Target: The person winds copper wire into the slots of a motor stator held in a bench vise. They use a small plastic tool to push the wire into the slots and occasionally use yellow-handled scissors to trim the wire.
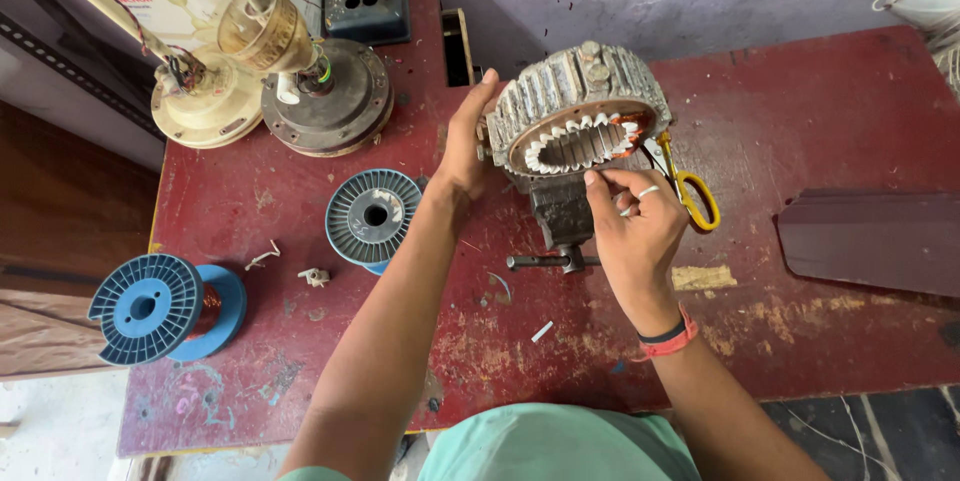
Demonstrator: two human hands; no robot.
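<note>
A round grey motor stator [575, 101] with slots lined in white paper and some copper winding stands tilted in a small bench vise [560, 226] on the red table [300, 341]. My left hand [465, 141] grips the stator's left rim. My right hand [630, 221] is at the lower front edge of the stator, fingertips pinched at a slot, apparently on thin wire. Yellow-handled scissors [690, 191] lie just right of that hand, blades under the stator.
Blue wire spools sit at the left [150, 306] and middle [372, 213]. Two ceiling fan motors [325, 101] stand at the back left. A dark fan blade [870, 241] lies at the right. Small scraps dot the table.
</note>
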